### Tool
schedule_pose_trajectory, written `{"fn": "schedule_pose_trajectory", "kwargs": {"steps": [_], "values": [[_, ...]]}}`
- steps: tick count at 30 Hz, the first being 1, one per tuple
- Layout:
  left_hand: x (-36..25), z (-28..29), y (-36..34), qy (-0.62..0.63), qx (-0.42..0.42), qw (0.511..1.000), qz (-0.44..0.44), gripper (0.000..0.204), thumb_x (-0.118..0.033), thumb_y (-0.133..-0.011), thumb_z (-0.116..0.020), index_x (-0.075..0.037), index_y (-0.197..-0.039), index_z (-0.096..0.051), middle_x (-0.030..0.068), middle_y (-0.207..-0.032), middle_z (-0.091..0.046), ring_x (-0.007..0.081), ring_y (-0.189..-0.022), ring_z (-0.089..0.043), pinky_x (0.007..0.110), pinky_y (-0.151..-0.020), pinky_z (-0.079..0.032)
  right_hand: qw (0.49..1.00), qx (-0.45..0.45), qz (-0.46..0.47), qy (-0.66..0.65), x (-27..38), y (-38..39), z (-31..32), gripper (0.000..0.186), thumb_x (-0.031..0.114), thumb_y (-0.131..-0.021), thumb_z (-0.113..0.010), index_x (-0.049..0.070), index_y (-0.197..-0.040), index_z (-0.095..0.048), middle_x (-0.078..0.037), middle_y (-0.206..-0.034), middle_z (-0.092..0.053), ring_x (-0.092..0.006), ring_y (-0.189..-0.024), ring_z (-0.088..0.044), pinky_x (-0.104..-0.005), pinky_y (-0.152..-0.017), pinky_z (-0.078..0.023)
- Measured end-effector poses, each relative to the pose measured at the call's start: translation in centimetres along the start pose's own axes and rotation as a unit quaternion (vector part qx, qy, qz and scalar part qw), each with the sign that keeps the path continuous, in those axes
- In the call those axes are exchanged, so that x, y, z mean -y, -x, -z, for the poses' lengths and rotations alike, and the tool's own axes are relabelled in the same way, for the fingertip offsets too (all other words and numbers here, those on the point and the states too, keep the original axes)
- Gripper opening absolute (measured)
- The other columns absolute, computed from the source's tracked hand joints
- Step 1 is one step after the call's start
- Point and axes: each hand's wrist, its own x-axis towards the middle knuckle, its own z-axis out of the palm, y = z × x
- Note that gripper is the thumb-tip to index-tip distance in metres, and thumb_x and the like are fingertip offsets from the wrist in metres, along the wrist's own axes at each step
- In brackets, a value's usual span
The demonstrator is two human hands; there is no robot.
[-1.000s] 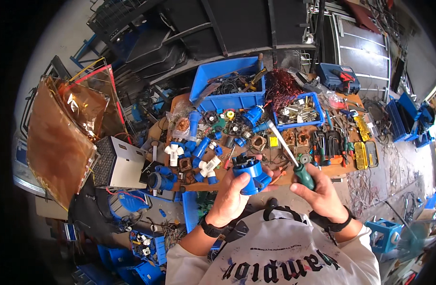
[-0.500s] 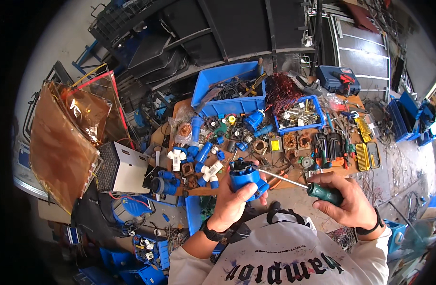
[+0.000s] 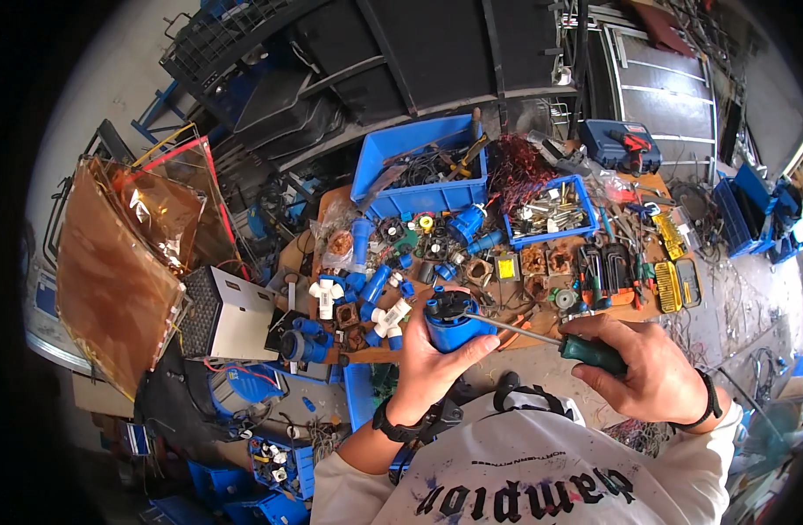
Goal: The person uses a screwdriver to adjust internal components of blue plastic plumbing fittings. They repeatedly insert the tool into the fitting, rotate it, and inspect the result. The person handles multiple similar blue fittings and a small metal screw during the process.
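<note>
My left hand point(image 3: 432, 367) grips a blue cylindrical plug housing point(image 3: 452, 320) with a black top, held upright just in front of my chest. My right hand point(image 3: 648, 372) is closed around the dark green handle of a screwdriver point(image 3: 569, 344). Its metal shaft runs left and its tip sits at the top of the housing. A black band is on each wrist.
A cluttered wooden bench point(image 3: 506, 289) holds blue and white plug parts, a large blue bin point(image 3: 419, 175), a smaller blue tray point(image 3: 550, 210) of metal pieces and hand tools at right. A white perforated box point(image 3: 231, 311) and amber panels point(image 3: 121, 254) stand at left.
The screwdriver has swung from pointing up and left to lying nearly level, with its tip now at the housing's top. My right hand has moved right and down. The housing stays in my left hand.
</note>
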Motion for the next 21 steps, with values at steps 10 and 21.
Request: {"fn": "schedule_pose_trajectory", "kwargs": {"steps": [10, 21], "values": [[-1.0, -0.7, -1.2, 0.073, -0.046, 0.996, 0.014, 0.051, -0.007, -0.074, -0.083, -0.004, -0.113, -0.05, 0.0051, -0.097, -0.063, 0.0133, -0.088, -0.064, 0.028, -0.08, -0.053, 0.994, 0.01, 0.033, 0.099, 1.9, -0.7, -0.6, 0.046, 0.011, -0.083, -0.064, 0.001, -0.125, -0.049, -0.023, -0.087, -0.065, -0.0399, -0.07, -0.065, -0.0468, -0.061, -0.052], [0.6, -0.6, -2.3, 0.081, -0.124, 0.989, 0.019, 0.039, -0.005, -0.078, -0.072, -0.007, -0.112, -0.053, 0.0042, -0.087, -0.062, 0.0139, -0.074, -0.064, 0.029, -0.054, -0.056, 0.999, -0.042, -0.003, -0.035, -1.8, -1.8, -5.0, 0.041, 0.009, -0.083, -0.065, 0.002, -0.121, -0.052, -0.02, -0.076, -0.065, -0.0378, -0.066, -0.066, -0.0436, -0.054, -0.051]]}}
